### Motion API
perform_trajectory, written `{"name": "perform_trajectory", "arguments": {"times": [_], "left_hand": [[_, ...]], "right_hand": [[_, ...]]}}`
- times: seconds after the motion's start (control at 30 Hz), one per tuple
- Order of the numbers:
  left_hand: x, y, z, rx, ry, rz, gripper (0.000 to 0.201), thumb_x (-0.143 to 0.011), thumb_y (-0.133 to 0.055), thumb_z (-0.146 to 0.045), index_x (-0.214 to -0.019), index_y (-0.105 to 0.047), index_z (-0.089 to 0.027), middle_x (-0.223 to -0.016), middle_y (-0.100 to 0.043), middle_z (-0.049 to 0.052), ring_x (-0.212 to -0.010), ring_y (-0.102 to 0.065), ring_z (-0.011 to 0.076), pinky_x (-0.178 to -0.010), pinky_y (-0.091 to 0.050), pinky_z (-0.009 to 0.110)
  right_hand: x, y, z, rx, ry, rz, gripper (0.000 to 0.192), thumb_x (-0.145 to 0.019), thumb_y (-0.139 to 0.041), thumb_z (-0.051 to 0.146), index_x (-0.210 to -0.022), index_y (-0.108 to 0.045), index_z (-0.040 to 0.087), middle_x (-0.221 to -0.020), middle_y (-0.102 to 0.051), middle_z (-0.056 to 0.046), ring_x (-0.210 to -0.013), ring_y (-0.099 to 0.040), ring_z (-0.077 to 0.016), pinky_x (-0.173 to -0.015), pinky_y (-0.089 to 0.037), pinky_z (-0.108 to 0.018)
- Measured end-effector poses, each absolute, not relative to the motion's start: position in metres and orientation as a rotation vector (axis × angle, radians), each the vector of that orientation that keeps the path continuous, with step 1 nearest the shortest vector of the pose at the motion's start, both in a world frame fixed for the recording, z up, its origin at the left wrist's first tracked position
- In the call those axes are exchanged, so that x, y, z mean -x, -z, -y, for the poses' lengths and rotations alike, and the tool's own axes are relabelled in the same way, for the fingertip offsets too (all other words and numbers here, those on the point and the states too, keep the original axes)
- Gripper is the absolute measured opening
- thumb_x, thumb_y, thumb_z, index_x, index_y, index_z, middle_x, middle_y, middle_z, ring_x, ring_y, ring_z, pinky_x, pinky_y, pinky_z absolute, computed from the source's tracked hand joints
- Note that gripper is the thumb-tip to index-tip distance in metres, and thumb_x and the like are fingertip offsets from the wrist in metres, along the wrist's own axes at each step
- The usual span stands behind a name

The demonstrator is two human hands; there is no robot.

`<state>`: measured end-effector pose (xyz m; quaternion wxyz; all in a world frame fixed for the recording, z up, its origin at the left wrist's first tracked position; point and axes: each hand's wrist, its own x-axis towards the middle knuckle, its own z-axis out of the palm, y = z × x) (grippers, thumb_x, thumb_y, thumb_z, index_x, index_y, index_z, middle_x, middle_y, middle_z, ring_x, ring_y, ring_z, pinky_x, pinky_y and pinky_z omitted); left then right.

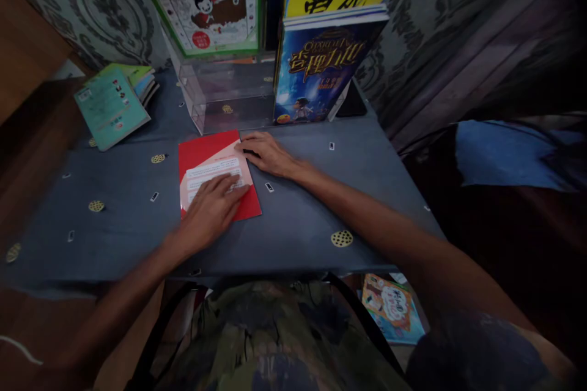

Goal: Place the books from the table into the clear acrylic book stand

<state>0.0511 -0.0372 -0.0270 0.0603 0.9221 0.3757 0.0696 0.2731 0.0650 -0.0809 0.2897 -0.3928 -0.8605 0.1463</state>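
While both hands lie flat with fingers spread, gripping nothing, a red book (215,174) rests mid-table (298,220) on the grey cloth. Left hand (213,208) presses its near half; right hand (268,153) touches its far right corner. Book stack (114,101) far left; clear stand (224,95) and blue book (316,70) beyond.

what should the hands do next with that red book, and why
Probably lift the red book by its right edge. The left hand lies flat on its cover and the right hand rests at its upper right corner, while the clear stand behind it has room.
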Motion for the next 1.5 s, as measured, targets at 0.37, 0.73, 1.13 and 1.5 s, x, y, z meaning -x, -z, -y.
{"name": "perform_trajectory", "arguments": {"times": [0.37,0.73,1.13,1.5], "left_hand": [[-0.061,0.032,0.079,-2.864,-0.268,-0.998,0.034,-0.101,-0.047,-0.019,-0.131,-0.064,-0.020,-0.133,-0.065,0.013,-0.129,-0.055,0.0282,-0.107,-0.048,0.049],[-0.056,0.037,0.078,-2.870,-0.471,-1.078,0.016,-0.100,-0.051,-0.023,-0.110,-0.062,-0.015,-0.109,-0.069,0.011,-0.106,-0.061,0.0245,-0.093,-0.054,0.038],[-0.068,0.038,0.078,-3.229,-0.335,-1.076,0.021,-0.098,-0.053,-0.016,-0.113,-0.067,-0.011,-0.105,-0.071,0.012,-0.095,-0.064,0.0246,-0.073,-0.055,0.035],[-0.065,0.026,0.070,-2.966,-0.199,-1.189,0.028,-0.096,-0.045,-0.011,-0.110,-0.068,-0.016,-0.106,-0.072,0.010,-0.098,-0.063,0.0241,-0.071,-0.055,0.032]], "right_hand": [[-0.275,0.076,-0.020,0.940,-0.419,2.313,0.030,-0.100,-0.050,0.022,-0.121,-0.070,0.018,-0.120,-0.072,-0.012,-0.121,-0.061,-0.0261,-0.105,-0.047,-0.047],[-0.293,0.063,0.080,0.797,-0.462,2.321,0.033,-0.099,-0.047,0.016,-0.125,-0.068,0.018,-0.116,-0.071,-0.013,-0.115,-0.064,-0.0231,-0.096,-0.057,-0.043],[-0.293,0.062,0.093,0.881,-0.583,2.235,0.034,-0.099,-0.049,0.017,-0.128,-0.067,0.022,-0.116,-0.072,-0.011,-0.112,-0.065,-0.0212,-0.097,-0.058,-0.042],[-0.288,0.058,0.076,0.998,-0.789,2.074,0.046,-0.093,-0.053,0.016,-0.138,-0.059,0.024,-0.127,-0.069,-0.009,-0.119,-0.064,-0.0217,-0.102,-0.053,-0.044]]}}
